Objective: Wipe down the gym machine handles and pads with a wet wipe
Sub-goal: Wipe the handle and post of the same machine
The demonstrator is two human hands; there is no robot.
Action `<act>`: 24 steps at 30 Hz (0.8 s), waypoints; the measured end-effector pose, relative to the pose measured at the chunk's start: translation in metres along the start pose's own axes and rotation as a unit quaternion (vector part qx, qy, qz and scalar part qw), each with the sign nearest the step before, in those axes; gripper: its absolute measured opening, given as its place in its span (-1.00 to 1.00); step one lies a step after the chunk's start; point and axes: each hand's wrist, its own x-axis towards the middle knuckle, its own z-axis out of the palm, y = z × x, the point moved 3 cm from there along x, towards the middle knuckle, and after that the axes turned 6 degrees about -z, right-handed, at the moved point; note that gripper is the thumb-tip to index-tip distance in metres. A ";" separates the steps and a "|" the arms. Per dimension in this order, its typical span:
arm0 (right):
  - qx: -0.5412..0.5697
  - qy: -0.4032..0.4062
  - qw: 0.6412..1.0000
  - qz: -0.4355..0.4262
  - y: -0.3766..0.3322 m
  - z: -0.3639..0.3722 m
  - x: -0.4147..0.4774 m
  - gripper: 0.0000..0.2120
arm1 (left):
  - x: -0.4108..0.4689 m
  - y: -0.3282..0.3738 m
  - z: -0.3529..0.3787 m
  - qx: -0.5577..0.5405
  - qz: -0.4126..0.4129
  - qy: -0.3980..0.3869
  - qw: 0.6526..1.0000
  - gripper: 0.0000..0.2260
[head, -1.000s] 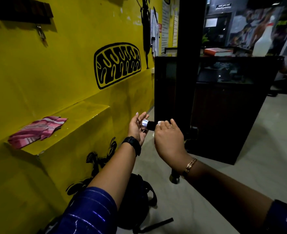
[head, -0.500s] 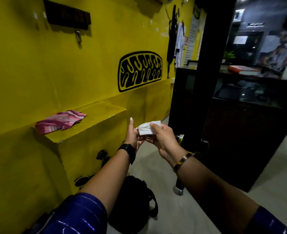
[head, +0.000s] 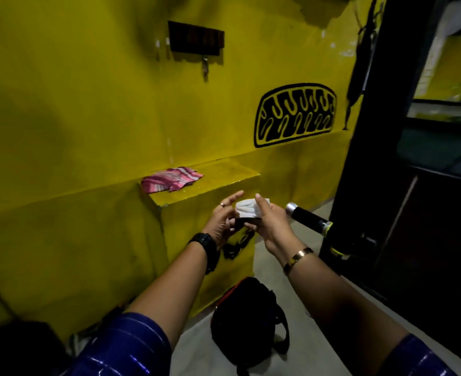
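Holding a crumpled white wet wipe (head: 247, 208), the right hand (head: 271, 222) has its fingers curled round the wipe's right side, with the forefinger lying up over the top. The left hand (head: 223, 217) faces it from the other side: its upper fingers are straight and spread clear of the wipe, while its lower fingers bend in to the wipe's lower left corner. Whether they pinch it or only touch it cannot be told. The wipe sits between the two hands, held in the air in front of the yellow painted ledge (head: 223, 180).

Just to the right of the right hand, and not touched by it, a black foam-covered machine handle with a silver end cap (head: 306, 216) juts out from a black upright frame (head: 359, 137).

A black wristwatch (head: 207, 248) is on the left wrist and a gold bangle (head: 298, 256) on the right; both arms wear shiny blue sleeves.

A folded pink striped cloth (head: 172, 179) lies on the ledge against the glossy yellow wall (head: 88, 118), which bears a black painted oval design (head: 294, 115) and a dark wooden key rack (head: 196, 38) with a key hanging below. A black bag (head: 248, 321) sits on the grey floor (head: 291, 356) beneath the arms.
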 end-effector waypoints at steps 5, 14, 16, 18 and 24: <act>0.045 -0.121 0.990 0.063 -0.002 0.012 -0.026 -0.73 | -0.042 -0.001 -0.011 -0.015 0.037 0.082 0.996 -0.60; 0.043 -0.325 0.942 0.068 0.010 0.009 -0.112 -0.78 | -0.149 -0.027 -0.008 -0.086 0.119 0.238 0.960 -0.83; 0.047 -0.351 0.932 0.078 0.021 0.006 -0.132 -0.76 | -0.176 -0.039 -0.011 -0.109 0.141 0.276 0.944 -0.86; 0.049 -0.381 0.919 0.087 0.030 0.004 -0.153 -0.80 | -0.205 -0.050 -0.014 -0.118 0.153 0.314 0.930 -0.86; 0.035 -0.442 0.891 0.099 0.046 0.015 -0.224 -0.84 | -0.297 -0.071 -0.022 -0.100 0.169 0.387 0.901 -0.88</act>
